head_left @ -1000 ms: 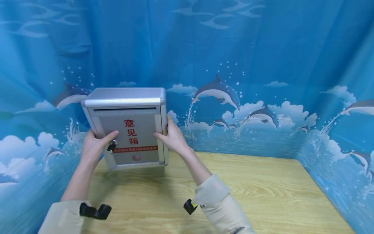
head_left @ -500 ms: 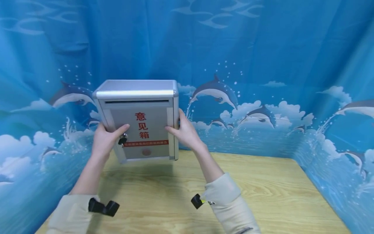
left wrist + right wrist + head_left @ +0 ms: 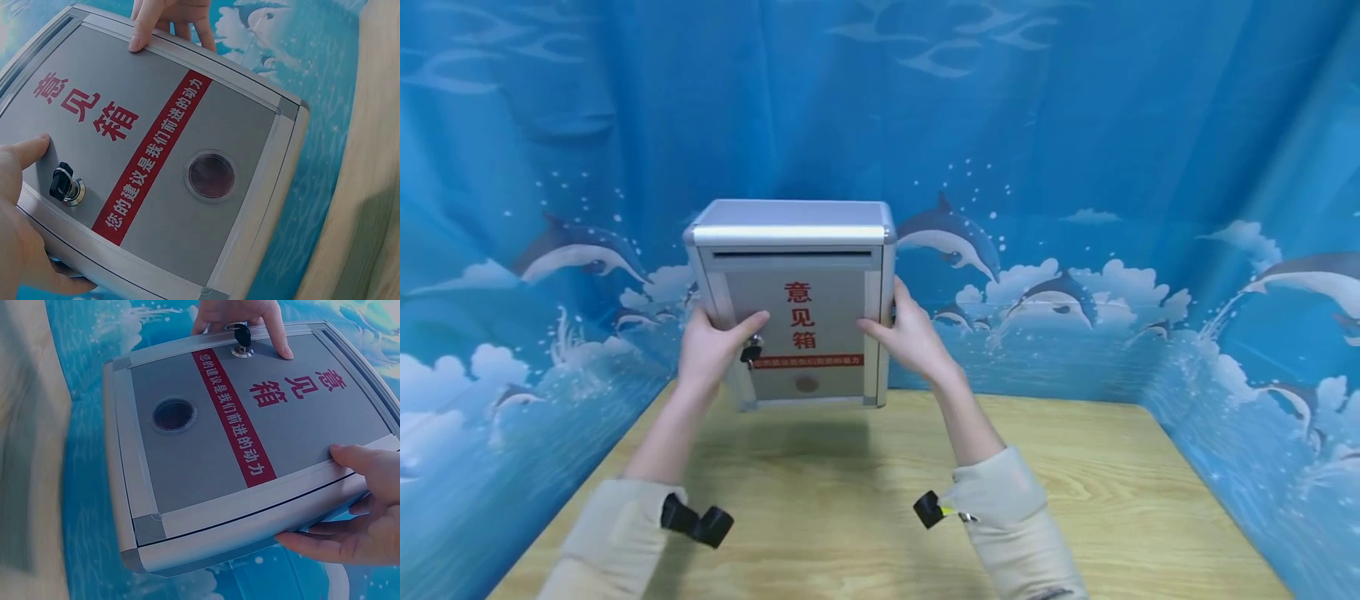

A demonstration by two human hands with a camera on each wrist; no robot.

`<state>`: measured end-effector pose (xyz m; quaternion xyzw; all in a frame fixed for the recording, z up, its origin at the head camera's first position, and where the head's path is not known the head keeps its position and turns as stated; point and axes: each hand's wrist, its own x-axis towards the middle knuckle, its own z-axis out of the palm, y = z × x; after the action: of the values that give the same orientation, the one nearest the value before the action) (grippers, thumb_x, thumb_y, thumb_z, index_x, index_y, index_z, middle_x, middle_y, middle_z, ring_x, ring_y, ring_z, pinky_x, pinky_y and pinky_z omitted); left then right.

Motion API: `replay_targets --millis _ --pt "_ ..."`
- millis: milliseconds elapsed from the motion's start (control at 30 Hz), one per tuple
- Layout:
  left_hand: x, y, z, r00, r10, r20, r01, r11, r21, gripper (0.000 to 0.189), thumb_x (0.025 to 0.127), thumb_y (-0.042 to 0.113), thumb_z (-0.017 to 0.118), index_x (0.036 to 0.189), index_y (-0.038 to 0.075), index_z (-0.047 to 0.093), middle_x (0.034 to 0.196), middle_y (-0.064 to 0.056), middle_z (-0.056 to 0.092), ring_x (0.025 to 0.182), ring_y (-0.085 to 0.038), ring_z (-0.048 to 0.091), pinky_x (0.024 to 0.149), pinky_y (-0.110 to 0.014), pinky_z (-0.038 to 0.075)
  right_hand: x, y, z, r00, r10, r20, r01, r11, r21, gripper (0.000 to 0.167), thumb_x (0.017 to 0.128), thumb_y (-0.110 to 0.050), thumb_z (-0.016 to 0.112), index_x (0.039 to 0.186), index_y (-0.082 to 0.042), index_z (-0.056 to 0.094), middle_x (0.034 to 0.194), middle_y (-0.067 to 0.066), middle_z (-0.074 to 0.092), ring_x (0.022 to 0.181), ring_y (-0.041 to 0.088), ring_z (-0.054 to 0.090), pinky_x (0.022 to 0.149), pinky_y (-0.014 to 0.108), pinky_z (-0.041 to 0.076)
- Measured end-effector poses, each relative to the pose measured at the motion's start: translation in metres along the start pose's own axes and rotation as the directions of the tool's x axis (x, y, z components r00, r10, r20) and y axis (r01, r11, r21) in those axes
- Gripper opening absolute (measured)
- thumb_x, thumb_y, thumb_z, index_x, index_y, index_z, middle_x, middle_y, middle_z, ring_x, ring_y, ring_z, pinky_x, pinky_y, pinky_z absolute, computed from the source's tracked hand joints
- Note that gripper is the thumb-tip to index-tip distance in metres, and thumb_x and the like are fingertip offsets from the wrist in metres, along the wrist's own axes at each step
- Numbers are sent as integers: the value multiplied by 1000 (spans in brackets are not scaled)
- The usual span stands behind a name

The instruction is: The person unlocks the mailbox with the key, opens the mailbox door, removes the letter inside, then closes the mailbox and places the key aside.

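Note:
A silver metal suggestion box [image 3: 820, 333] with red Chinese lettering hangs above the table, front toward me and top tilted slightly into view. My left hand [image 3: 711, 346] grips its left side, thumb on the front panel beside the lock, where a black-headed key [image 3: 61, 181] sits. My right hand [image 3: 913, 333] holds the opposite side, thumb on the front edge and fingers along the side, as the right wrist view shows. A dark slot [image 3: 792, 254] runs under the lid. Low on the front is a round window [image 3: 211, 176], below a red banner with white writing.
Under the box lies a wood-grain table [image 3: 1075, 483], with the box's shadow on it. A blue curtain [image 3: 820, 100] printed with dolphins and clouds encloses the back and both sides. Black camera mounts [image 3: 696, 521] sit on the rolled sleeves.
Both hands have carried the suggestion box to the right and somewhat upward, with the same grip throughout. It now stands straighter than a second ago.

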<state>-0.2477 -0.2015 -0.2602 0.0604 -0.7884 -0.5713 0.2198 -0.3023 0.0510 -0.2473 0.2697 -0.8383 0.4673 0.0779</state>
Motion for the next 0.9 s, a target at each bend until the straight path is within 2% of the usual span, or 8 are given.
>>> replay_targets --millis 233,500,733,900 --pt "3 4 26 999 16 32 -17 1000 15 92 75 46 73 142 5 25 136 -19 40 123 -34 40 100 -50 33 -10 13 -21 999 40 -21 -40 999 -2 80 90 -28 62 149 -15 9 138 14 39 121 30 45 90 46 44" --pt "3 2 53 996 -4 85 5 1000 -20 91 73 46 75 140 6 28 135 -17 41 123 -32 40 100 -50 33 -22 30 -39 996 87 -33 -88 996 -14 79 90 -31 61 149 -17 11 138 14 38 121 31 44 92 48 42" --pt "0 2 76 992 12 123 -9 1000 -26 88 74 46 74 139 6 29 134 -17 42 123 -32 41 99 -51 34 -36 43 -54 990 128 -54 -131 990 -51 82 90 -37 60 150 -22 6 138 15 38 120 33 44 89 50 43" --pt "-2 1 92 990 21 136 -18 999 -27 86 74 45 75 138 7 31 132 -16 44 120 -32 44 97 -50 36 -45 53 -62 987 145 -65 -148 988 -38 81 90 -33 60 150 -19 7 138 17 37 123 35 41 92 51 41"
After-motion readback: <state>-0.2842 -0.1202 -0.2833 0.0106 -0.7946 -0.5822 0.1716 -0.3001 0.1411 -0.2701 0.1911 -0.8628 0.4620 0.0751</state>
